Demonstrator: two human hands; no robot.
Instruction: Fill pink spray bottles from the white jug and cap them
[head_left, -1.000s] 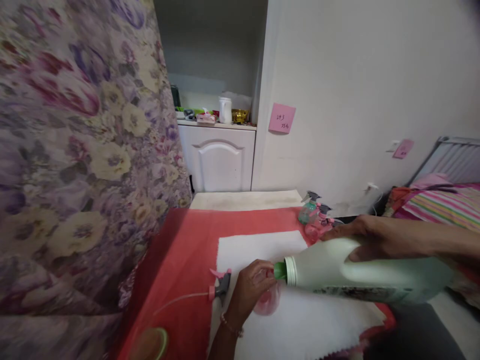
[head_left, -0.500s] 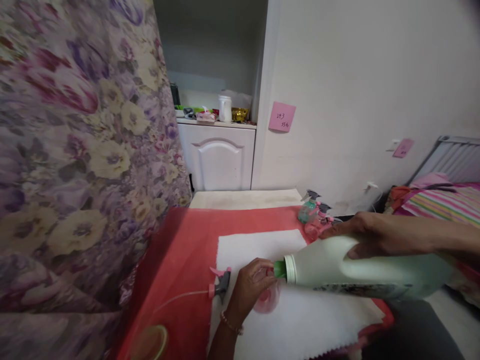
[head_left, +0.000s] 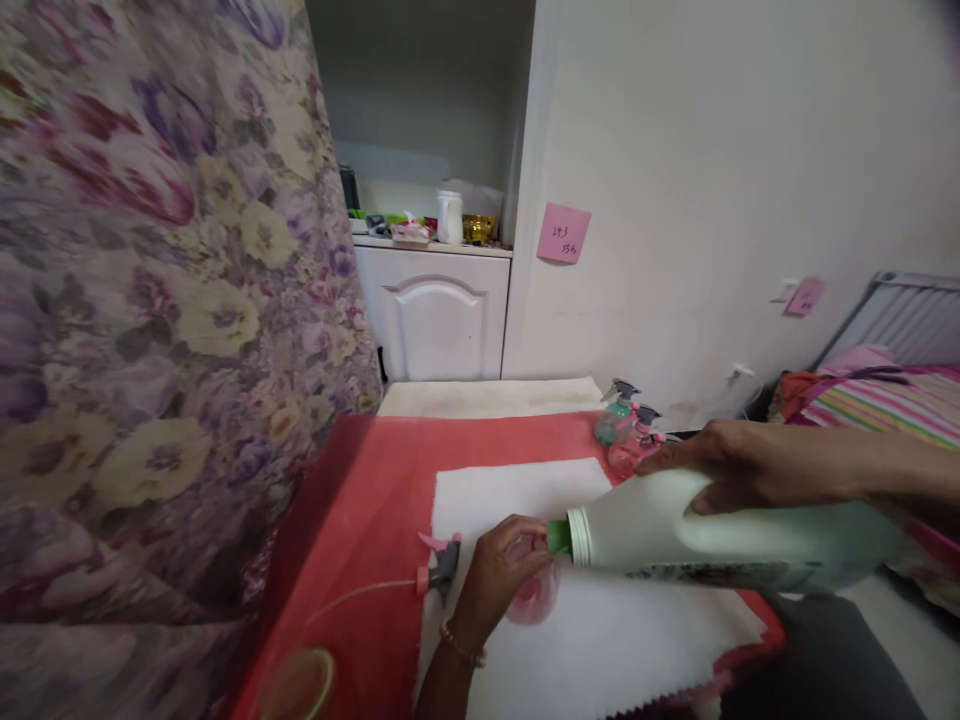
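My left hand (head_left: 504, 565) is wrapped round the neck of a clear pink spray bottle (head_left: 535, 600) standing on a white cloth (head_left: 607, 640). My right hand (head_left: 739, 465) grips a large pale-green jug (head_left: 652, 530) by its handle. The jug lies tilted almost level, its green spout (head_left: 559, 537) against the bottle's mouth, which my left fingers partly hide. Whether liquid is flowing I cannot tell. Left of the cloth's edge lies a grey and pink spray head (head_left: 442, 568) with its thin tube stretching left.
Several spray bottles, one of them a teal spray bottle (head_left: 613, 425), stand at the red table cover's (head_left: 390, 450) back right corner. A round yellow-rimmed lid or dish (head_left: 300, 685) is at front left. A floral curtain (head_left: 172, 350) hangs left; a bed (head_left: 892, 400) is right.
The back end of the jug has risen slightly, with my right hand still on it. My left hand and the spray bottle have hardly moved.
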